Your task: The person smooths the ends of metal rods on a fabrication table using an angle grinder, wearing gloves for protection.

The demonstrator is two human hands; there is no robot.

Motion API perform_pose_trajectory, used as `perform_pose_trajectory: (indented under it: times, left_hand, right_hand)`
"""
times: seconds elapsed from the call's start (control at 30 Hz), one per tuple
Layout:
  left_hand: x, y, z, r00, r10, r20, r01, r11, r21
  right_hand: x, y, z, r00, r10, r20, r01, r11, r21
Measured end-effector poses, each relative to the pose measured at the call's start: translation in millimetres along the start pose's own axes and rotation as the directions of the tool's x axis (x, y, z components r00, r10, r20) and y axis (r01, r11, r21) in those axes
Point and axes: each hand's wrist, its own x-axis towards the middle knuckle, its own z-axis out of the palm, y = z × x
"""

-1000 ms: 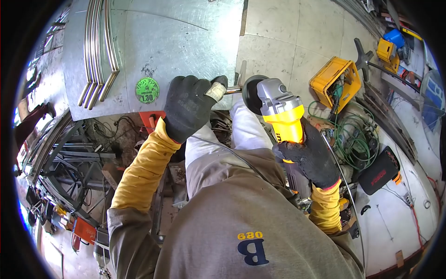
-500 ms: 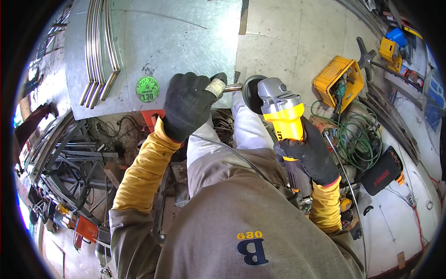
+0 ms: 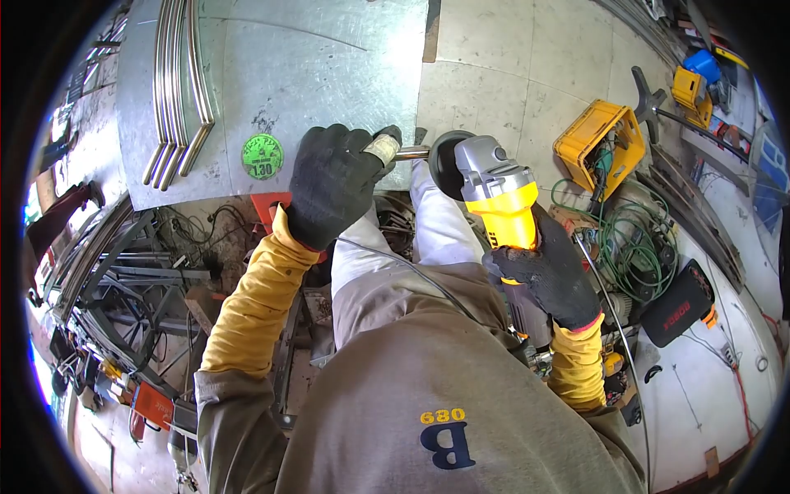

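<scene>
My left hand (image 3: 333, 183), in a black glove, is closed around a short shiny metal rod (image 3: 413, 153) above the edge of a metal sheet (image 3: 329, 90). A pale wrap covers the glove's thumb. My right hand (image 3: 553, 267), also gloved in black, grips the body of a yellow and grey angle grinder (image 3: 504, 198). The grinder's dark disc (image 3: 449, 165) meets the free end of the rod, or sits right beside it. Several bent metal rods (image 3: 170, 99) lie side by side on the sheet, left of a round green sticker (image 3: 262, 156).
A yellow crate (image 3: 599, 148) stands on the floor at the right, near a coiled green hose (image 3: 646, 247). A black Bosch case (image 3: 676, 303) lies farther right. Dark metal frames (image 3: 136, 284) are piled at the left, and a cable (image 3: 411, 270) crosses my lap.
Both hands hold nearly the same pose. The grinder and the rod have shifted only very slightly. At the far left edge, a dark shape has appeared near the top.
</scene>
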Motion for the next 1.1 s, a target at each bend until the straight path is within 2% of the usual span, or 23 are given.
perform_pose_trajectory:
  times: [0.07, 0.1, 0.17, 0.3, 0.4, 0.5, 0.6, 0.7, 0.77, 0.9, 0.97, 1.1]
  left_hand:
    - [3, 1, -2, 0.995, -0.057, 0.084, 0.058, 0.998, -0.011]
    - [6, 3, -5, 0.995, -0.058, 0.085, 0.059, 0.998, -0.009]
    - [13, 6, -11, 0.975, -0.110, 0.193, 0.111, 0.994, 0.008]
    - [12, 1, -7, 0.979, -0.097, 0.178, 0.098, 0.995, 0.001]
    - [12, -1, -7, 0.986, -0.072, 0.148, 0.080, 0.996, -0.045]
    - [13, -1, -7, 0.988, -0.064, 0.138, 0.072, 0.996, -0.053]
    - [13, 0, -6, 0.988, -0.074, 0.138, 0.083, 0.995, -0.060]
    - [13, -1, -8, 0.984, -0.081, 0.156, 0.088, 0.996, -0.035]
    - [15, 1, -10, 0.957, -0.135, 0.258, 0.141, 0.990, -0.004]
    - [13, 6, -11, 0.957, -0.141, 0.253, 0.138, 0.990, 0.032]
    - [9, 5, -9, 0.972, -0.114, 0.207, 0.105, 0.993, 0.056]
    - [4, 6, -2, 0.989, -0.086, 0.120, 0.078, 0.995, 0.065]
  right_hand:
    - [2, 4, 2, 0.999, -0.049, 0.016, 0.050, 0.998, -0.030]
    - [2, 5, 2, 0.999, -0.050, 0.018, 0.050, 0.998, -0.030]
    - [1, 8, 0, 1.000, -0.015, 0.002, 0.015, 0.999, -0.034]
    - [0, 4, -1, 0.999, -0.034, 0.025, 0.036, 0.997, -0.072]
    - [1, 5, -2, 0.998, -0.066, 0.016, 0.067, 0.997, -0.037]
    - [3, 0, -2, 0.998, -0.032, 0.062, 0.031, 0.999, 0.023]
    - [4, 3, -1, 0.998, -0.054, 0.042, 0.055, 0.998, -0.021]
    - [3, 4, -1, 0.998, -0.056, 0.038, 0.058, 0.998, -0.032]
    - [2, 11, -2, 0.998, -0.069, 0.011, 0.069, 0.997, -0.020]
    - [1, 5, -3, 0.999, -0.026, 0.021, 0.025, 0.997, 0.078]
    - [4, 0, -3, 0.999, -0.034, 0.030, 0.034, 0.999, 0.002]
    - [6, -1, -3, 0.998, -0.029, 0.064, 0.031, 0.999, -0.032]
